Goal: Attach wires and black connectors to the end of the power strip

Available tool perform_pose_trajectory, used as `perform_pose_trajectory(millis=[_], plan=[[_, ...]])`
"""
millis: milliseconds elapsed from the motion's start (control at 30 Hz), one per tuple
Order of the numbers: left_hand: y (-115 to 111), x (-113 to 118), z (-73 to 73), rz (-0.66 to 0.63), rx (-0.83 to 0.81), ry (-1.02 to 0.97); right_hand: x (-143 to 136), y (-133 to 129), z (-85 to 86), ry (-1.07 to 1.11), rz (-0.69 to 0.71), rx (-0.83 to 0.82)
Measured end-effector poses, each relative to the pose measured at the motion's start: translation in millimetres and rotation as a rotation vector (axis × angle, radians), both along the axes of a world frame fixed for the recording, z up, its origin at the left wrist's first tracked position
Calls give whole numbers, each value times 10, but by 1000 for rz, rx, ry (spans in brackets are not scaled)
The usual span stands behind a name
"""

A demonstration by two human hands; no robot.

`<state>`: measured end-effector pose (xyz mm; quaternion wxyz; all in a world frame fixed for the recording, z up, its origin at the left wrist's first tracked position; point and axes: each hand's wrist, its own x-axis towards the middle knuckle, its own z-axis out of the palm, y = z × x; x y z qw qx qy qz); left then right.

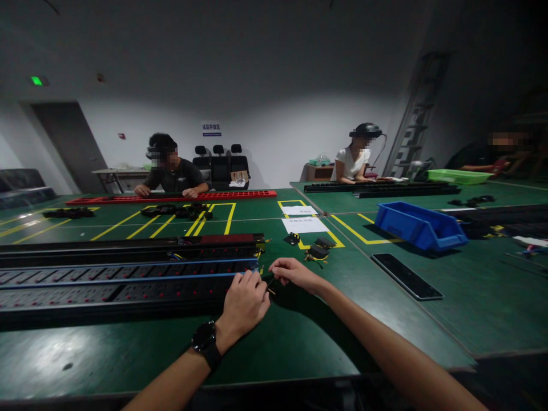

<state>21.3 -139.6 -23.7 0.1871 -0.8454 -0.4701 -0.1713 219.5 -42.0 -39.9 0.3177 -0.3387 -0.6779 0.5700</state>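
Two long black power strips with rows of sockets and small red spots lie side by side at the left; the nearer power strip (162,290) ends under my left hand (246,299). The fingers of that hand are curled over the strip's end, and a watch (204,338) is on its wrist. Just right of it, my right hand (295,275) pinches a small dark thing too hidden to name, with thumb and fingertips together. Short yellowish wire ends (270,291) stick out between the hands. Blue edging (180,278) runs along the strips.
Black parts with yellow wires (319,250) lie beyond my right hand, near white paper sheets (305,225). A phone (406,276) and a blue bin (419,225) are at the right. Across the green table (308,342), two people sit by a red rail (240,195) and black rails (406,189).
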Motion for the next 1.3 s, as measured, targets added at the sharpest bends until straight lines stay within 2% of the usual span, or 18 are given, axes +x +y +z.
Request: perform_pose_trajectory(millis=[267, 667, 1300], plan=[[10, -2, 0, -4, -10, -17, 11, -74, 76, -69, 137, 158], [3, 10, 3, 35, -19, -13, -8, -66, 62, -101, 129, 155], [-1, 11, -5, 27, -12, -45, -8, -26, 6, -103, 124, 243]])
